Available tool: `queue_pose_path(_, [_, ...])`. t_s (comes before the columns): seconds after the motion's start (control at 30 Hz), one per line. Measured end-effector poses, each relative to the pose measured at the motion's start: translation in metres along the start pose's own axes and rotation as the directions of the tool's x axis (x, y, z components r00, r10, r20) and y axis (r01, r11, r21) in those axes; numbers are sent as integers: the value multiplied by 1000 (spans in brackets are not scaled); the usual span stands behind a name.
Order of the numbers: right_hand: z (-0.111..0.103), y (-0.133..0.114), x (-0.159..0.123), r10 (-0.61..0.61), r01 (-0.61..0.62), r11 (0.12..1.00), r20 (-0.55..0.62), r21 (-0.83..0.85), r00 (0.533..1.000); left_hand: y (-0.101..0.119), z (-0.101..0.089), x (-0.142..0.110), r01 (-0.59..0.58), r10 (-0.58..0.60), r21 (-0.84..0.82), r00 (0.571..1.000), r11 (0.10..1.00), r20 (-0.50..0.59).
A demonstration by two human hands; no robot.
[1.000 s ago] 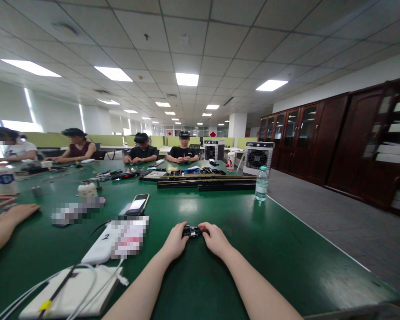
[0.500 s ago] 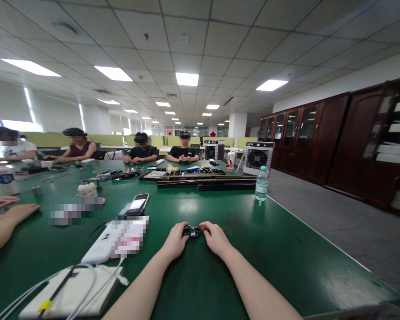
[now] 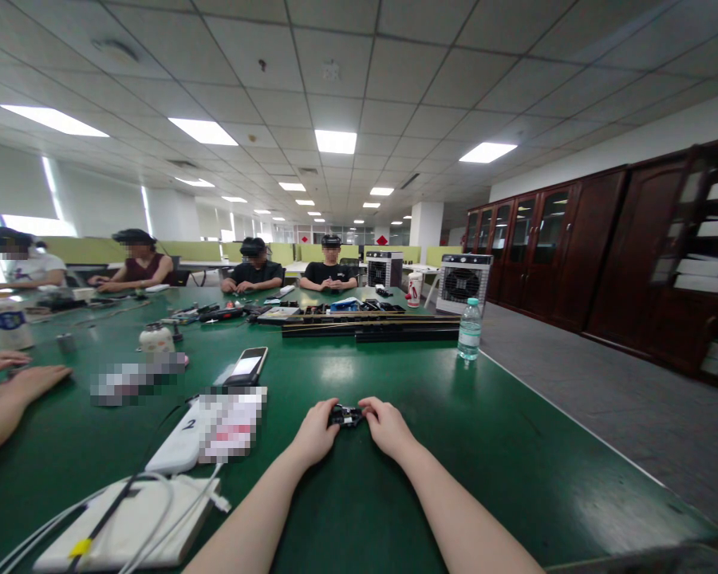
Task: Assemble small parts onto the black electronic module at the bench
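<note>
Left hand grips a small, angular black device; right hand's curled grip meets its edge on the smooth green desk.

Head view, from the wearer's head at the near side of the green bench, facing forward and down along its surface. The left hand and right hand, at a small black part, appear at close range, low and central. Seated people lie well beyond; the ceiling spans the upper field, and dark cabinets recede along the right.
</note>
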State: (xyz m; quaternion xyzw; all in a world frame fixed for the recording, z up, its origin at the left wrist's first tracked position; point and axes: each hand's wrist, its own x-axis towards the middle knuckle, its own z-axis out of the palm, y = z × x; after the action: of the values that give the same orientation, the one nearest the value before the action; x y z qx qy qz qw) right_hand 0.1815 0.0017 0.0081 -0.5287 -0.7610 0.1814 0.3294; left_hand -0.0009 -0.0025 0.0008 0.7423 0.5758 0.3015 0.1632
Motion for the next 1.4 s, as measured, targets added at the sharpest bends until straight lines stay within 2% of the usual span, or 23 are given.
queue_pose_path(0.83, [1, 2, 1, 6, -6, 1000, 0, 15, 1000, -2, 0, 0, -13, 11, -38, 999, 999, -42])
queue_pose_path(1.4, [0, 0, 0, -13, 13, 1000, -28, -1, 1000, 0, 0, -1, 15, -15, -12, 1000, 1000, -16])
